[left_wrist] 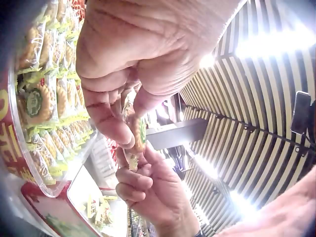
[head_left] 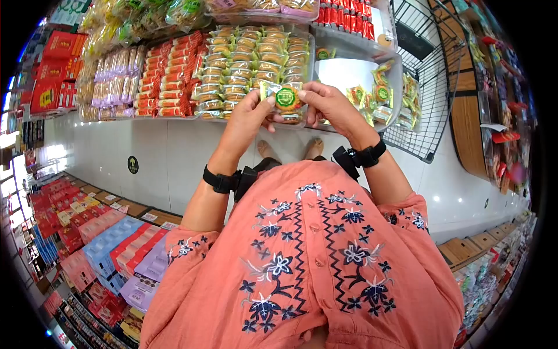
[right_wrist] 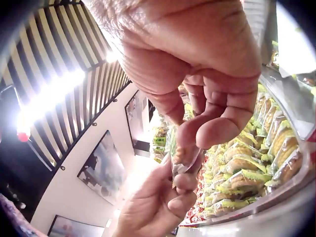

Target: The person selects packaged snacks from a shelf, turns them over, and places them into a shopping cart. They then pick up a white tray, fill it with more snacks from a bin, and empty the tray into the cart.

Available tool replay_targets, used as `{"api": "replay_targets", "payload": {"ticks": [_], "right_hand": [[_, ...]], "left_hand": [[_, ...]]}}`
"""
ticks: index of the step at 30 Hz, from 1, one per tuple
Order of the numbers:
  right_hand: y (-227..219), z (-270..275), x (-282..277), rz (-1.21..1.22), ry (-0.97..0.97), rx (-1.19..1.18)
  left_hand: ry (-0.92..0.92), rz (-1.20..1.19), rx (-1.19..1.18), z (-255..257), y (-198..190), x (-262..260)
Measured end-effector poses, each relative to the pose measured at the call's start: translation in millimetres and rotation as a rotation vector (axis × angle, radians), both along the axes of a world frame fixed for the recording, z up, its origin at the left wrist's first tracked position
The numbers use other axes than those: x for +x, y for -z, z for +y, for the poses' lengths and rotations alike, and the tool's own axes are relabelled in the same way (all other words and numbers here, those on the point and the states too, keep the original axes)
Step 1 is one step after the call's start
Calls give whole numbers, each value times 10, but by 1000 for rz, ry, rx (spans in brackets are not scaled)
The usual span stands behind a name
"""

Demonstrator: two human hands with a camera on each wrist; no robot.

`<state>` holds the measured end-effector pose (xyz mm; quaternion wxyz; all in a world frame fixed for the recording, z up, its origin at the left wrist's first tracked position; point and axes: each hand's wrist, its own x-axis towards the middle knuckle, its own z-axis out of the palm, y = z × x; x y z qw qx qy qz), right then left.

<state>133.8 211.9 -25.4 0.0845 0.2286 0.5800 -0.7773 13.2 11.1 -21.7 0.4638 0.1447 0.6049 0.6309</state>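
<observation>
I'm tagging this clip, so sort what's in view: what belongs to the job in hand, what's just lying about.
In the job:
- left hand
- right hand
- green-labelled packet held between them
- similar packets nearby, probably

Just about:
- red-wrapped snacks
- purple boxes
- blue boxes

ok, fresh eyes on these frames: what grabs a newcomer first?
Probably the coral embroidered shirt, filling the lower middle of the head view. Then the green-labelled packet at upper middle, pinched by two hands, the left hand and the right hand. In the left wrist view, the striped ceiling and its glaring lights dominate the right side.
</observation>
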Motion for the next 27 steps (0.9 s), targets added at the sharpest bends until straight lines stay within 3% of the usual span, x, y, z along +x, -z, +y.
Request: {"api": "replay_targets", "payload": {"ticks": [6, 8, 10, 13, 17, 22, 27], "right_hand": [[102, -169, -70, -48, -72, -108], [143, -255, -78, -43, -125, -164], [279, -295, -67, -44, -261, -77], [460, -356, -25, -54, -349, 41], [528, -395, -16, -93, -323, 82], [670, -478, -111, -70, -262, 113], [669, -514, -101, -82, -133, 121]], "left_hand": [[-39, 99, 15, -150, 37, -52], [22, 120, 1, -238, 104, -53], [126, 177, -80, -377, 159, -83], [231, 633, -175, -556, 186, -100], [233, 1031, -330, -751, 284, -155], [331, 1223, -284, -492, -6, -125], [459, 1436, -291, -278, 86, -121]]}}
